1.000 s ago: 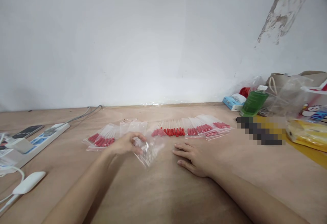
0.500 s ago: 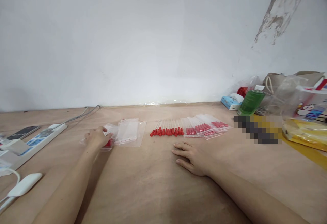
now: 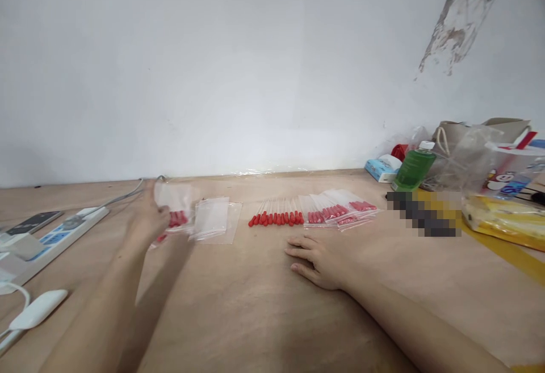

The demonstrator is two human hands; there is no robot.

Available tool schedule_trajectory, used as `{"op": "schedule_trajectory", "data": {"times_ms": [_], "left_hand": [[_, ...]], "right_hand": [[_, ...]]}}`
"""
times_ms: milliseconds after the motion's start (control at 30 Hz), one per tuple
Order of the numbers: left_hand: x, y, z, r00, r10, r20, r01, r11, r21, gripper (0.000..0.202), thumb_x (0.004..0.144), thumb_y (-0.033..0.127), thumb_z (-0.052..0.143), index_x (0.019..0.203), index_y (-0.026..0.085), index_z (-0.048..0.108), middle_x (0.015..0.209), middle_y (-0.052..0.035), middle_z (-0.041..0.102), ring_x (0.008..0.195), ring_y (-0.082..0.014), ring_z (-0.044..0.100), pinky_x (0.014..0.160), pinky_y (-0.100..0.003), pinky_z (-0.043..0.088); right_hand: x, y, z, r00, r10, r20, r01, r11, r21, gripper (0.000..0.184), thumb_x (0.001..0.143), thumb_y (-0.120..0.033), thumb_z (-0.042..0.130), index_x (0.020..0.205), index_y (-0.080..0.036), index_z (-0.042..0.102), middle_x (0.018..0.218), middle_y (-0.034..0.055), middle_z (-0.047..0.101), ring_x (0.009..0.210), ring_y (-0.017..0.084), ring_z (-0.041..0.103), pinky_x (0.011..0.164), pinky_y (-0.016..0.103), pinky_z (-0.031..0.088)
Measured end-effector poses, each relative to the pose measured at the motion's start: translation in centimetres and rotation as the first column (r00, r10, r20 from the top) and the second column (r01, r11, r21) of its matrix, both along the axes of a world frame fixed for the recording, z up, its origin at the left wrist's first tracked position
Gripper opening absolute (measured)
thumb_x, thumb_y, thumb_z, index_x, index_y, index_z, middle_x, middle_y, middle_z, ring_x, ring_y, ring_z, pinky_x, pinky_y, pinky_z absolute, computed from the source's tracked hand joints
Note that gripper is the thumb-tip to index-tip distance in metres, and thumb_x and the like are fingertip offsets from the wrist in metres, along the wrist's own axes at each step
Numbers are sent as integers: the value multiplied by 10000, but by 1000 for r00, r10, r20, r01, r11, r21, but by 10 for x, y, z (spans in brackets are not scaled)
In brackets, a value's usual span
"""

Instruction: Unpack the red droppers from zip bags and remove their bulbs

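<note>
My left hand (image 3: 149,217), blurred by motion, is raised at the left with its fingers closed on a clear zip bag (image 3: 175,200) holding red-ended pieces. Partly hidden below it, another bag with red in it (image 3: 160,239) lies on the table. Flat zip bags (image 3: 212,217) overlap just right of that hand. A row of droppers (image 3: 276,218) with red bulbs and thin clear stems lies in the middle. Right of the row, several filled zip bags (image 3: 340,212) overlap. My right hand (image 3: 317,262) rests flat on the table in front of them, fingers spread, holding nothing.
A white power strip (image 3: 59,242) with plugs and a phone (image 3: 34,223) are at the left. On the right stand a tissue pack (image 3: 381,168), a green bottle (image 3: 414,167) and a plastic cup (image 3: 506,171). Yellow packaging (image 3: 506,222) lies before them.
My left hand has lifted a filled zip bag off the pile, and the bag now stands upright in it. My right hand stays in place. The view has shifted slightly.
</note>
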State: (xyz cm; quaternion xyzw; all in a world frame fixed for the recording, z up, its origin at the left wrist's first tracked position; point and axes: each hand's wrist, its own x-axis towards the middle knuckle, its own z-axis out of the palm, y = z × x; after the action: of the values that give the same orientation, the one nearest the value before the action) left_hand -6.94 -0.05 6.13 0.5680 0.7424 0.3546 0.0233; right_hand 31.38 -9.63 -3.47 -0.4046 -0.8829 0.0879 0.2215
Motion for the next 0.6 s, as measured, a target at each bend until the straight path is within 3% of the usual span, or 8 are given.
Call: {"op": "schedule_trajectory", "data": {"times_ms": [33,100,200,267,367,467,533,600], "left_hand": [[20,-7,-2,987,-132,92,128,991,41,496,712,265,526,1190,173,429,763,-5,606,662,-158,562,623,-268,438],[66,-24,-18,840,-378,389,396,918,38,411,723,310,515,1104,158,527,775,-18,626,613,-137,570,576,-246,453],[130,-56,-60,554,-387,737,576,817,-4,386,680,344,592,1006,141,563,798,-56,667,669,-180,624,626,-301,496],[159,-76,-86,414,-373,830,635,772,31,400,684,344,607,1017,133,542,882,-87,674,753,-198,640,725,-345,504],[179,-101,-106,433,-431,792,637,767,69,431,707,372,597,1065,145,519,1058,-114,628,954,-221,598,855,-373,461],[178,-117,-104,463,-518,719,696,715,67,502,709,393,600,1150,183,486,1121,-97,592,1041,-215,550,860,-339,453],[172,-124,-95,439,-535,722,803,594,-49,591,704,407,614,1223,188,435,928,-69,646,846,-192,616,698,-295,494],[165,-128,-84,436,-521,734,883,407,-234,662,716,421,610,1283,177,372,658,2,613,547,-143,585,509,-250,459]], "right_hand": [[0,0,0,1000,-1,1,1,1000,-1,392,856,-399,418,1203,-250,527,1246,63,512,1136,204,462,995,395,338],[0,-1,-1,1000,-13,-9,13,1000,-7,392,856,-399,419,1199,-245,531,1239,67,515,1134,203,462,984,384,353],[0,-2,-2,997,-62,-41,61,998,-25,408,832,-448,449,1171,-247,556,1237,83,507,1130,220,459,964,394,365],[-2,-3,-1,993,-105,-54,102,993,-54,438,791,-520,484,1150,-282,570,1258,87,478,1156,248,430,971,447,334],[-7,-4,-1,973,-215,-90,200,968,-149,437,750,-581,503,1096,-333,597,1257,73,466,1184,276,390,968,513,282],[-10,-2,-4,931,-335,-144,296,924,-241,333,785,-511,498,993,-300,651,1199,62,515,1150,261,419,962,504,262],[-11,0,-5,916,-368,-158,313,904,-290,262,821,-425,476,888,-270,676,1171,49,541,1119,240,445,953,487,257],[-11,3,-4,904,-398,-155,331,883,-333,245,827,-373,475,780,-246,680,1163,32,551,1105,227,454,948,475,243]]}}
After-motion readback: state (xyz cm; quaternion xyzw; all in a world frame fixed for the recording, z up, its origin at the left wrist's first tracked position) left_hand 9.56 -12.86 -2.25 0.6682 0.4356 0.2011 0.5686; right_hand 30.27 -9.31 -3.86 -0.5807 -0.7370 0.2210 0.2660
